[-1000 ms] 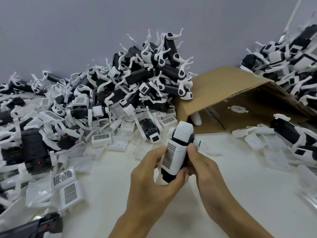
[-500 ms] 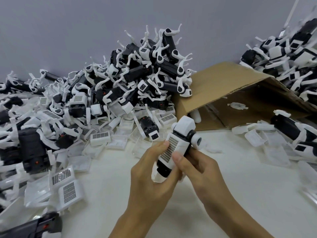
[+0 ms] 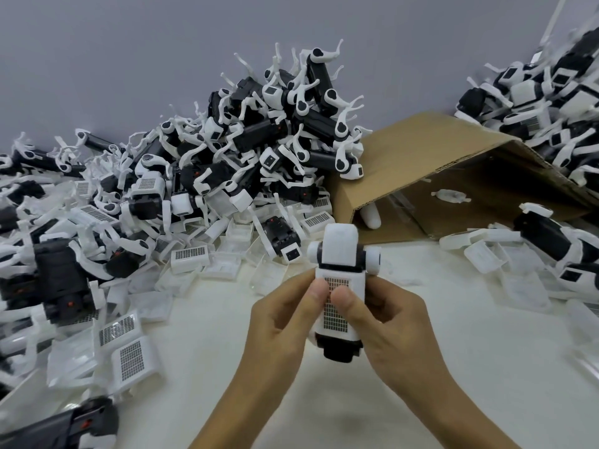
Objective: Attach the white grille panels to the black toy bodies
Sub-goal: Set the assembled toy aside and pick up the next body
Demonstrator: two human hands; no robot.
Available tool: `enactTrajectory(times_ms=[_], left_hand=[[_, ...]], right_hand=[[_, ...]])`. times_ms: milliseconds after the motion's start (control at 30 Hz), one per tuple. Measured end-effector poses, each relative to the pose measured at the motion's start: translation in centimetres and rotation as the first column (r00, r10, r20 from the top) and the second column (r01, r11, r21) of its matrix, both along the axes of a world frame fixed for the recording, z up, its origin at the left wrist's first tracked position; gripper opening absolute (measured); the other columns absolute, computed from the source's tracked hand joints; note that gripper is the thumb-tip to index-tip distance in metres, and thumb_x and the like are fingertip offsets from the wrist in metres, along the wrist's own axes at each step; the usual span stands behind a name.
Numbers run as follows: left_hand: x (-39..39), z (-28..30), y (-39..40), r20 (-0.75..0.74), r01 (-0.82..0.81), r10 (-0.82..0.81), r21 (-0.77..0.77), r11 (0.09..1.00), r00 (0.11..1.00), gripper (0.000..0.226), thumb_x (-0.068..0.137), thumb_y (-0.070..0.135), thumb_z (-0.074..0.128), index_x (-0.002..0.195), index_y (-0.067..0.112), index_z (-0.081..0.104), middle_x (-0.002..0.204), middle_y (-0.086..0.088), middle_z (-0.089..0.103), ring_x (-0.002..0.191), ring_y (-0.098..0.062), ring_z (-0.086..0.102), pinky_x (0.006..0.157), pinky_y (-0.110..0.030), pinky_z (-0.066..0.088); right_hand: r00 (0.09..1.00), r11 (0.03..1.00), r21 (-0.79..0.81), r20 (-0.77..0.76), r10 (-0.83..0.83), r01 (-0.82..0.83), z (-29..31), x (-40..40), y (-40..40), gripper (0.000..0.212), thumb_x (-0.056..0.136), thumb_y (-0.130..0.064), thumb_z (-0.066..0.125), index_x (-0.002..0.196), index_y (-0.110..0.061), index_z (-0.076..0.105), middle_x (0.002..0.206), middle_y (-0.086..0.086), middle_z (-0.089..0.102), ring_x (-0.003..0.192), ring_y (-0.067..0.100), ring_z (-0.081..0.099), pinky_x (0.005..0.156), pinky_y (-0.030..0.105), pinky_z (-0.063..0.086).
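Head | left hand, right hand both grasping toy body | thumbs on grille panel | no legible writing

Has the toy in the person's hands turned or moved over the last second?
Yes. The toy has turned: its grille panel now faces the camera squarely, thumbs on it, and its white head points straight toward the cardboard box, no longer leaning right.
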State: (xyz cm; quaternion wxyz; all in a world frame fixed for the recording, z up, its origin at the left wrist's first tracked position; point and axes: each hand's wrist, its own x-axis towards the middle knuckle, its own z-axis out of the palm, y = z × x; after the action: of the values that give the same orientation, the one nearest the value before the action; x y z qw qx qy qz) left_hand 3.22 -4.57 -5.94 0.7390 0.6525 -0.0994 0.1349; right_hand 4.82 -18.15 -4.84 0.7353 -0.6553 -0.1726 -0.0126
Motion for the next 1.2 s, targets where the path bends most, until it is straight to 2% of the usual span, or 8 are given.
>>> enactTrajectory(times_ms=[133, 367, 500, 633, 767, 967, 1067, 1200], left_hand=[[0.1, 0.1, 0.1, -0.028, 0.005, -0.007, -0.066, 0.998, 1.0, 0.031, 0.088, 0.043, 0.064, 0.107, 0.024, 0.078, 0.103, -0.007, 0.077, 0.1, -0.023, 0.072, 0.082, -0.029, 0.056], [-0.2, 0.0, -0.1, 0.022, -0.077, 0.079, -0.065, 0.995, 0.997, 0.026, 0.085, 0.038, 0.068, 0.1, 0.022, 0.081, 0.095, -0.008, 0.078, 0.092, -0.023, 0.074, 0.077, -0.026, 0.057], [0.0, 0.1, 0.3, -0.028, 0.021, -0.023, -0.053, 0.998, 0.999, 0.031, 0.087, 0.034, 0.068, 0.114, 0.023, 0.077, 0.11, -0.005, 0.077, 0.107, -0.021, 0.072, 0.086, -0.025, 0.056], [-0.1, -0.1, -0.1, 0.011, 0.064, -0.064, -0.036, 0.997, 0.998, 0.03, 0.093, 0.023, 0.067, 0.121, 0.016, 0.073, 0.114, -0.006, 0.075, 0.11, -0.022, 0.071, 0.089, -0.025, 0.055], [0.0, -0.2, -0.4, -0.046, 0.018, -0.02, -0.047, 0.999, 0.999, 0.031, 0.093, 0.024, 0.062, 0.121, 0.017, 0.073, 0.109, -0.005, 0.077, 0.103, -0.019, 0.072, 0.082, -0.024, 0.057], [0.2, -0.1, 0.4, -0.068, -0.01, 0.004, -0.08, 0.997, 0.998, 0.026, 0.092, 0.028, 0.062, 0.115, 0.026, 0.076, 0.101, -0.005, 0.078, 0.084, -0.02, 0.075, 0.059, -0.033, 0.059], [0.6, -0.8, 0.3, -0.124, -0.062, 0.05, -0.091, 0.994, 0.991, 0.016, 0.092, 0.033, 0.07, 0.104, 0.029, 0.08, 0.1, -0.002, 0.078, 0.093, -0.02, 0.075, 0.071, -0.025, 0.059], [1.5, -2.7, 0.6, 0.039, -0.294, 0.292, 0.204, 0.934, 0.956, 0.02, 0.09, 0.009, 0.072, 0.085, 0.026, 0.079, 0.091, 0.012, 0.077, 0.09, -0.006, 0.072, 0.075, -0.011, 0.052]], right_hand=[[0.999, 0.998, -0.061, 0.032, -0.007, 0.008, -0.2, 0.1, -0.2, 0.043, 0.066, -0.086, 0.063, 0.095, -0.056, 0.073, 0.091, -0.013, 0.077, 0.087, 0.016, 0.074, 0.068, 0.029, 0.063], [0.999, 0.999, -0.012, -0.023, 0.033, -0.033, 0.1, -0.1, -0.3, 0.027, 0.082, -0.055, 0.065, 0.097, -0.037, 0.079, 0.09, -0.002, 0.079, 0.087, 0.019, 0.076, 0.068, 0.037, 0.064], [0.993, 0.999, -0.013, -0.107, 0.04, -0.041, 0.1, 0.4, -0.1, 0.029, 0.084, -0.059, 0.059, 0.093, -0.039, 0.078, 0.089, -0.003, 0.078, 0.084, 0.016, 0.076, 0.064, 0.028, 0.061], [0.998, 1.0, -0.003, -0.059, -0.024, 0.024, -0.1, 0.7, -0.4, 0.022, 0.09, -0.053, 0.063, 0.089, -0.038, 0.08, 0.087, -0.002, 0.078, 0.084, 0.018, 0.076, 0.066, 0.027, 0.062], [0.997, 0.999, -0.027, -0.075, 0.02, -0.022, -0.1, 1.1, -0.5, 0.02, 0.092, -0.052, 0.063, 0.095, -0.041, 0.079, 0.093, -0.004, 0.078, 0.091, 0.016, 0.075, 0.075, 0.03, 0.063], [0.991, 0.989, -0.064, -0.021, 0.135, -0.136, 0.1, 0.9, -0.6, 0.021, 0.088, -0.035, 0.065, 0.105, -0.044, 0.076, 0.106, -0.012, 0.077, 0.101, 0.005, 0.072, 0.078, 0.011, 0.054], [0.998, 0.994, -0.09, -0.022, 0.057, -0.058, -0.2, 1.0, -0.4, 0.015, 0.088, -0.033, 0.075, 0.101, -0.037, 0.079, 0.099, -0.008, 0.079, 0.093, 0.01, 0.075, 0.075, 0.015, 0.057], [0.964, 0.898, -0.353, 0.055, -0.259, 0.262, -0.8, 2.3, -1.7, 0.01, 0.076, -0.025, 0.088, 0.081, -0.022, 0.079, 0.076, -0.005, 0.077, 0.07, 0.015, 0.075, 0.063, 0.026, 0.06]])
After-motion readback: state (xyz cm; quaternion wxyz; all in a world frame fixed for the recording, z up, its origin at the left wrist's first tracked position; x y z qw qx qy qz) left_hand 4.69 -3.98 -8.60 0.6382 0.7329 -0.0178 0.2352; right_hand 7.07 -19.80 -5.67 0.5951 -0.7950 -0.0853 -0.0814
